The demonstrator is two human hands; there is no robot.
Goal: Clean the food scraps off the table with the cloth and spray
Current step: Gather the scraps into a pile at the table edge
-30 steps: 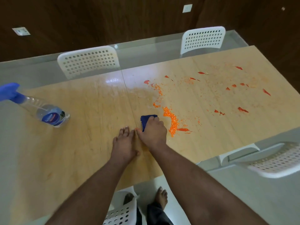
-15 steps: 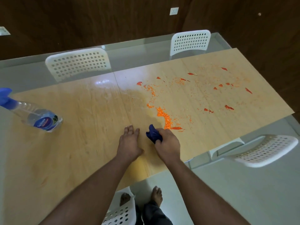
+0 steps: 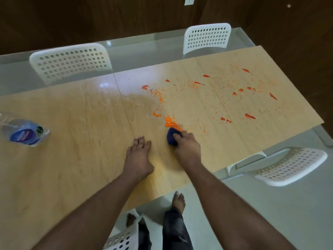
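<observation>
- The room is dim; the dark wall [image 3: 90, 18] at the back takes almost no light.
- Light comes from overhead: white glare spots sit on the counter [image 3: 104, 85] and on the glass strip [image 3: 108, 43] behind it.
- Soft shadows lie under the left hand [image 3: 137, 156] and right hand [image 3: 186, 147].
- Wide-angle bending curves the counter's edges and stretches the forearms.
- The bottle [image 3: 25, 135] at the left edge is smeared and its label barely legible.

Head-worn camera looks steeply down, close over the table [image 3: 72, 159].
</observation>
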